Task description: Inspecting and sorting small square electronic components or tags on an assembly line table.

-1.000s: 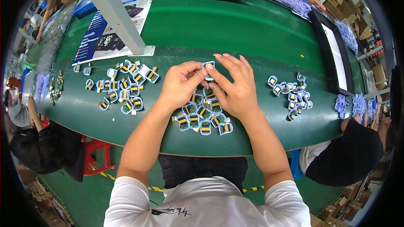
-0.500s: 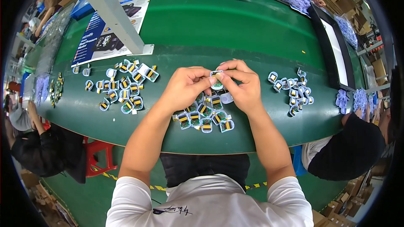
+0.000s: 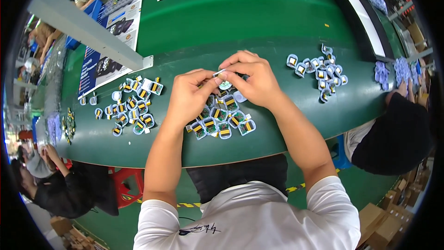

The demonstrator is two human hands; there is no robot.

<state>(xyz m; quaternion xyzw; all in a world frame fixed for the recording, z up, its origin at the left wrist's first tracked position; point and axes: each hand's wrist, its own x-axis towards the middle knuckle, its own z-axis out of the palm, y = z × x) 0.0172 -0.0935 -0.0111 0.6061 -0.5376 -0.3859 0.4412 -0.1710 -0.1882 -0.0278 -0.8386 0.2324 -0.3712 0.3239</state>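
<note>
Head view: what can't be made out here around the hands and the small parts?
- Small round part: mostly covered by the left hand and right hand.
- Parts pile: far side hidden under both hands.
- Right pile: too small for detail.

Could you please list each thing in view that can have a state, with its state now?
Left hand: fingers pinched on the small round part.
Right hand: fingers pinched on the same part.
Small round part: held between both hands, above the table.
Middle pile of parts: lying loose under the hands.
Left pile of parts: lying loose, untouched.
Right pile of parts: lying loose, untouched.
Green table: bearing all three piles.
</note>
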